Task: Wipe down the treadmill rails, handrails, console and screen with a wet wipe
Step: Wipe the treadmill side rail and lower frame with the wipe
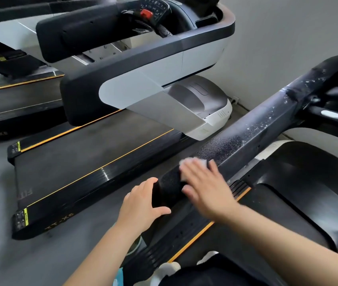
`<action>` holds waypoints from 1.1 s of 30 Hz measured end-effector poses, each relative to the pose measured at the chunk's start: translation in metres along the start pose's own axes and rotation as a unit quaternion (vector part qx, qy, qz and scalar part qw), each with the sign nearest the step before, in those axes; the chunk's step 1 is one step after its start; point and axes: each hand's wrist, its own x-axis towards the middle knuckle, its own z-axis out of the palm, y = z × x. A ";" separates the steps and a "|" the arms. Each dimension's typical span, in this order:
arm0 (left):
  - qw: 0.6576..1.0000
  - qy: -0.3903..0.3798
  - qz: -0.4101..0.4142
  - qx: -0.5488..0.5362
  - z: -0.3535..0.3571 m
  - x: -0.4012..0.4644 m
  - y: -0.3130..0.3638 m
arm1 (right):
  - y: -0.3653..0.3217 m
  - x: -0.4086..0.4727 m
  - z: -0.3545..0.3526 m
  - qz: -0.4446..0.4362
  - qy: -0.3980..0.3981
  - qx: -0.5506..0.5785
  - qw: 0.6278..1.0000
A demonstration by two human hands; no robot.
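A black padded handrail [252, 129] of the treadmill on the right runs diagonally from lower left up to the console area; its upper stretch is speckled with white dust. My left hand [143, 201] grips the rail's near end, thumb underneath. My right hand [203, 182] lies flat on top of the rail with fingers spread, pressing a white wet wipe [186, 162] whose edge shows past the fingertips. The hand is motion-blurred. Under my right arm lies the side rail [193, 238] with an orange stripe.
A second treadmill [127, 83] with grey-white handrails and an orange-striped deck stands to the left, a third one behind it. The grey floor [9, 254] lies between the machines. A wall [277, 38] closes the right back.
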 end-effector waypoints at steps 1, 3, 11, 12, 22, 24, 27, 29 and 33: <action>1.000 0.006 0.002 -0.003 0.000 0.000 0.000 | -0.015 -0.011 0.003 -0.065 -0.023 -0.002 0.998; 1.000 0.010 0.000 -0.008 -0.001 0.000 0.000 | -0.012 -0.023 0.005 -0.140 -0.057 -0.019 0.988; 1.000 -0.011 -0.013 -0.016 0.000 0.003 0.001 | 0.055 -0.021 0.006 0.215 -0.025 0.054 0.975; 1.000 -0.012 -0.014 -0.017 0.000 0.003 0.000 | 0.038 -0.022 0.007 0.204 -0.025 0.067 0.976; 1.000 -0.012 -0.012 -0.023 0.001 0.004 -0.001 | 0.050 -0.008 -0.010 0.107 -0.027 -0.035 0.993; 0.999 -0.012 -0.017 -0.034 0.002 0.003 -0.001 | 0.066 0.006 -0.013 0.199 -0.059 -0.028 0.978; 0.999 -0.010 -0.014 -0.043 0.002 0.003 -0.002 | 0.027 0.017 -0.012 0.144 -0.046 -0.018 0.988; 0.999 -0.005 -0.002 -0.049 0.003 0.003 -0.005 | -0.013 0.009 -0.004 0.004 -0.034 -0.020 0.999; 0.995 -0.024 0.006 -0.101 0.003 0.002 -0.020 | -0.021 0.000 -0.007 -0.113 -0.078 -0.045 0.990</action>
